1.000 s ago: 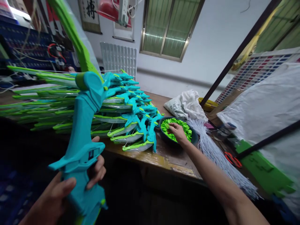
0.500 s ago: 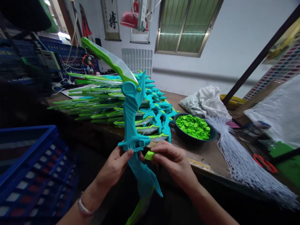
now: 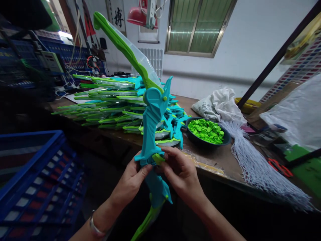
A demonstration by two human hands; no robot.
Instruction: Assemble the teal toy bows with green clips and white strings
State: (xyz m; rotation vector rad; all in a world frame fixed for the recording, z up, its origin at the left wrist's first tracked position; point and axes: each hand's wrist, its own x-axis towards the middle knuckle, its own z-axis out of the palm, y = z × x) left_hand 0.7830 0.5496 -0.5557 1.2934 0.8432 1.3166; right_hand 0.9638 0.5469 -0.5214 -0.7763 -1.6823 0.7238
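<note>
A toy bow with a teal body and lime-green limbs stands upright in front of me. My left hand is closed round its middle, just below the crosspiece, thumb on the front. My right hand pinches a small lime-green plastic piece between thumb and fingers. That piece touches the slot in the bow's middle; how deep it sits I cannot tell. The bow's lower limb runs down into shadow.
Many similar bows lie stacked on the table. A dark bowl holds lime-green pieces. White strings, red-handled scissors and a white sack lie to the right. A blue crate stands at left.
The bow has shifted right in view. My right hand has brought the green piece from beside the bow up against the slot in its middle. My left hand keeps its hold.
</note>
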